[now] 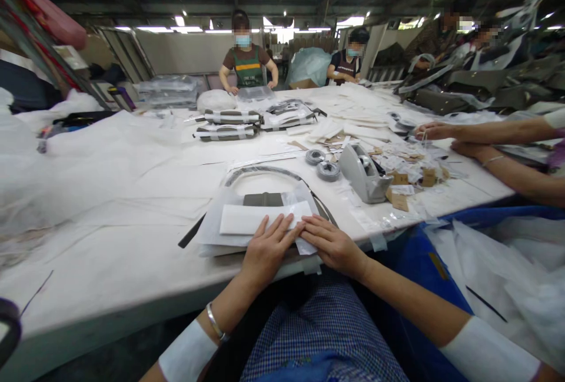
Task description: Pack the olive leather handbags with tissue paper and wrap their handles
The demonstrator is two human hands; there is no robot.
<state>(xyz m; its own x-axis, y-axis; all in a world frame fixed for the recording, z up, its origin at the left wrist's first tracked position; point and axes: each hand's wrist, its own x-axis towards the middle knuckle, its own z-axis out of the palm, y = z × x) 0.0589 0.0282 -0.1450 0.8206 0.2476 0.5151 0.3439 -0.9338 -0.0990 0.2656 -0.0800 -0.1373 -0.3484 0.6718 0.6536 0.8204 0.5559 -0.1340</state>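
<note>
In front of me at the table's edge lies a bag [263, 199], partly covered by a translucent white sheet [209, 232], its wrapped loop handle [260, 170] pointing away from me. A folded white foam strip [238, 220] lies across the covering. My left hand [270, 246] presses on the strip with fingers stretched out. My right hand [333, 243] lies beside it, fingers extended over the strip's right end. A clear plastic piece [305, 246] shows under the right fingers. The fingertips of both hands meet.
A grey tape dispenser [364, 179] and rolls of tape [329, 171] stand right of the bag, near scattered tags [399, 201]. Wrapped bags [227, 132] lie farther back. A co-worker's hands [435, 130] are at the right. A blue bin [410, 282] holds plastic sheets below.
</note>
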